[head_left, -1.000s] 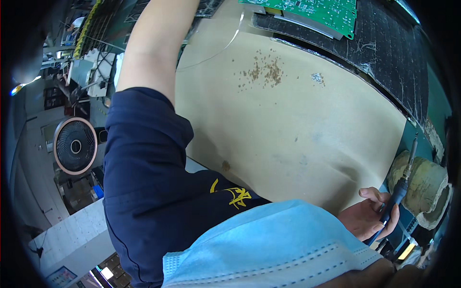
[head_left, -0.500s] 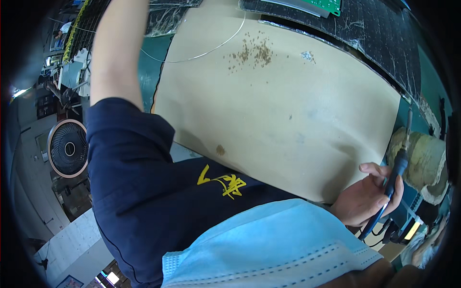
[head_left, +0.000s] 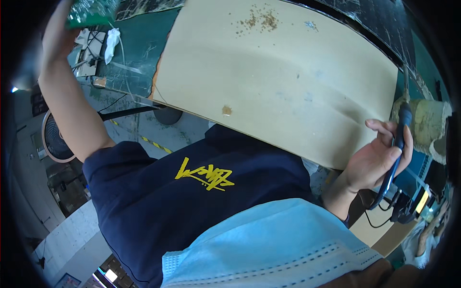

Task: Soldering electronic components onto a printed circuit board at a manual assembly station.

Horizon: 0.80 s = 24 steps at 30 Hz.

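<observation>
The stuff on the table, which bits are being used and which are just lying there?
In use:
green circuit board in the left hand
blue-handled tool in the right hand

Lying about:
tan sheet
white rag
fan

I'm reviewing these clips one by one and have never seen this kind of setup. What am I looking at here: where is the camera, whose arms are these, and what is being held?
There is no machine here: a person works with bare hands. The one picture comes from a wide fisheye camera on that person's head, looking down, so straight edges bend. The blue face mask and dark blue shirt at the bottom are the wearer's own.

The right hand holds a dark, pen-shaped tool with a blue cable, probably a soldering iron, its fingers wrapped around it, beside a pale holder.

The left hand is raised at the top left corner, holding a green circuit board.

On the bench lies a large tan sheet with brown crumbs and stains, over a green mat. A fan stands on the left.
</observation>
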Each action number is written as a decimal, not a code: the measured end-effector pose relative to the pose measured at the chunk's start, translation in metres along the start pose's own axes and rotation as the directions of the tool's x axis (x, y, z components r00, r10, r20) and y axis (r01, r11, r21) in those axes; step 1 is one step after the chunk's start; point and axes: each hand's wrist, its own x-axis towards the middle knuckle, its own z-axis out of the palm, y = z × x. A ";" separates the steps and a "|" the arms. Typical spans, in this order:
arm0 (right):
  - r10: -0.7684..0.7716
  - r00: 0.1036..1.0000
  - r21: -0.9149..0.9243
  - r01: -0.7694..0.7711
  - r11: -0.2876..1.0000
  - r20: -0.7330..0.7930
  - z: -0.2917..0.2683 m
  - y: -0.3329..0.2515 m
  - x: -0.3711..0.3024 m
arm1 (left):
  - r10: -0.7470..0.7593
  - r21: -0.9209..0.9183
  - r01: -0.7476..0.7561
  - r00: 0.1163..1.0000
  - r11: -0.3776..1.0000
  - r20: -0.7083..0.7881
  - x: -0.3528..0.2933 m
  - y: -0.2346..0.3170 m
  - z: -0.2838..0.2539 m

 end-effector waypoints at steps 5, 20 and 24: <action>-0.044 0.981 -0.064 0.057 0.996 0.190 0.002 -0.001 0.001 | -0.258 -0.040 0.434 0.605 0.900 0.753 -0.066 -0.059 0.002; 0.125 0.834 -0.186 -0.027 0.982 0.537 0.030 -0.012 -0.007 | -0.278 0.310 0.323 -0.142 0.894 0.950 -0.176 -0.049 0.101; 0.139 0.831 -0.186 -0.044 0.982 0.538 0.029 -0.009 -0.008 | -0.063 0.076 -0.309 0.051 0.948 0.997 -0.164 -0.054 0.104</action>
